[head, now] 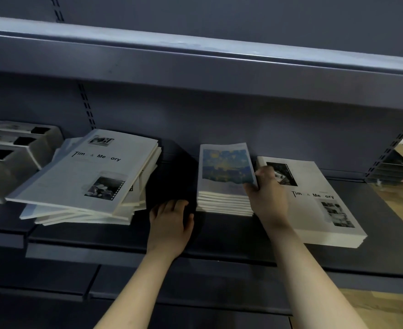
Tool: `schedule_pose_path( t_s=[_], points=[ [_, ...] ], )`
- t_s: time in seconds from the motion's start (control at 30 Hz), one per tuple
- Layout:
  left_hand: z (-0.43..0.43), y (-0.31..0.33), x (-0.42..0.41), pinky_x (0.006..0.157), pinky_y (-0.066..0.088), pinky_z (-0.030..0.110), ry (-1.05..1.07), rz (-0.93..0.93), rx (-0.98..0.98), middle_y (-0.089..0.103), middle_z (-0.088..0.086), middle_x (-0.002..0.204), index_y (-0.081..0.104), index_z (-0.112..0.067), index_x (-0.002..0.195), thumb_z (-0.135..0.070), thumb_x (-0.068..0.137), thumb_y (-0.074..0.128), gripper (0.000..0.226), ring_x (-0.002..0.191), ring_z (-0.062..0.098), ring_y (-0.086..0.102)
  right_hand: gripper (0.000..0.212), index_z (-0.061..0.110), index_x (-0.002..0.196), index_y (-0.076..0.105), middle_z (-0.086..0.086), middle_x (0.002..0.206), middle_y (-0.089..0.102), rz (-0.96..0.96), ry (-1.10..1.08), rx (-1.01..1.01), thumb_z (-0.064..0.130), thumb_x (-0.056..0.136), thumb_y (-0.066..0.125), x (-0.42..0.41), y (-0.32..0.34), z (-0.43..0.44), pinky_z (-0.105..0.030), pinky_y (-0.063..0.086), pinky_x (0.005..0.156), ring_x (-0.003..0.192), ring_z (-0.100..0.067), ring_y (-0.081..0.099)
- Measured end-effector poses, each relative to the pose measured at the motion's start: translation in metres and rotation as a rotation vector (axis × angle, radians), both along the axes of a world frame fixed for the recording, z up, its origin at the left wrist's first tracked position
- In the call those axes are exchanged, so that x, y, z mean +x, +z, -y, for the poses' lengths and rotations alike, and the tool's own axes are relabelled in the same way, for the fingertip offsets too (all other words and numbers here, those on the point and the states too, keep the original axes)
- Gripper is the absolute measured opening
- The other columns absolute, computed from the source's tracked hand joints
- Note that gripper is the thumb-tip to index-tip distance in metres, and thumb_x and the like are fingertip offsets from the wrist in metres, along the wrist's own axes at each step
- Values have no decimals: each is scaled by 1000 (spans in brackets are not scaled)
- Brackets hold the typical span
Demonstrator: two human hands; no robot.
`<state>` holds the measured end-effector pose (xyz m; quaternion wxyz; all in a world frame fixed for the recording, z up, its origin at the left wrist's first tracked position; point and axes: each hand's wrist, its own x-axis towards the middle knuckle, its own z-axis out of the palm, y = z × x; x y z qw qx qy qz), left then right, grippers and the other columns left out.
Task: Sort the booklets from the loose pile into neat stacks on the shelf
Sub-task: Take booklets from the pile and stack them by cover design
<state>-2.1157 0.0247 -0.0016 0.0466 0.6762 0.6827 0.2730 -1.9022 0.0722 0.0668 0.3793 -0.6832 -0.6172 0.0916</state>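
- Step: placing one booklet on a sorted stack; judged mid-placement or squaring up.
- Right hand (pixel 267 193) pinches the right edge of the blue booklet (pixel 226 167), thumb on the cover, fingers curled at the edge.
- Blue booklet lies on top of the middle stack (pixel 224 203); its far edge looks slightly curled and the frame is blurry, so I can't tell if it is fully flat.
- Middle stack sits mid-shelf, edges fairly even, just beside the right stack (pixel 314 200).
- Right stack: larger white "Time & Memory" covers, neat, partly under the right wrist.
- Left hand (pixel 169 224) is open and holds nothing, fingers relaxed, palm down on the shelf (pixel 219 236) in the gap between the pile and the middle stack.
- Pile (pixel 84 176) is at the left, fanned and skewed, a "Time & Memory" cover on top, plenty left to sort.
- Grey boxes (pixel 17 148) are at far left, touching or overlapping the pile's edge; not part of the task.
- Upper shelf (pixel 195 55) overhangs, so headroom is tight.
- Progress: two stacks started, pile far from done; roughly midway at best.
- Next move, judged: let go of the blue booklet once its edges line up, then reach left for the pile's top booklet.
- That top one matches the right stack, so it likely goes there.
- Needs: lift it clean off the skewed pile without dragging the ones below off the shelf lip.
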Motion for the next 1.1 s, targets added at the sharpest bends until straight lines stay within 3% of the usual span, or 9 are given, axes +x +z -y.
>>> schedule_pose_path(
  t_s=[0.1,0.3,0.47,0.53,0.6,0.77,0.93,1.1],
  points=[
    [0,0,1,104,29,39,0,2,0,57,-1,125,53,-25,126,-35,93,50,34,120,23,47,13,28,78,54,6,73,57,93,-19,8,28,90,59,-1,-2,2,-24,33,55,68,-19,55],
    [1,1,0,103,28,37,9,-3,-2,56,-3,125,52,-26,125,-36,93,48,33,121,21,46,12,23,82,62,-2,88,57,143,7,12,32,90,60,4,-7,2,-27,38,62,73,-22,55],
    [0,1,0,102,28,35,20,-6,1,57,-4,124,52,-27,124,-36,93,48,33,120,19,47,15,31,75,58,9,74,60,62,134,-61,34,87,65,15,-2,-1,-27,43,63,77,-20,63],
    [-1,1,0,100,28,35,25,1,0,57,-4,124,52,-27,123,-36,93,49,32,119,19,48,15,29,82,64,11,81,64,19,178,-107,42,79,72,19,-1,0,-31,49,68,81,-14,61],
    [0,1,0,99,28,35,28,0,-5,57,-5,123,52,-27,123,-37,92,50,32,119,18,48,29,25,91,68,9,87,65,31,193,-135,44,72,77,21,-1,1,-31,48,69,83,-13,59],
    [1,3,1,99,27,34,41,-15,2,57,-7,121,53,-29,121,-37,91,51,31,117,17,49,32,22,94,71,6,88,68,-23,172,-111,40,70,80,20,-1,6,-33,52,72,83,-15,62],
    [5,3,4,97,30,34,41,-66,23,60,-4,119,56,-26,119,-37,89,53,32,114,20,51,29,21,100,68,8,93,54,66,152,10,41,79,74,15,-9,19,-17,33,55,78,-11,52],
    [7,7,5,99,30,33,45,-83,-13,57,-3,126,53,-25,126,-38,91,50,38,119,20,48,36,28,115,65,-2,113,52,119,141,-67,48,84,65,17,-5,23,-26,38,70,93,-25,61]
  ],
)
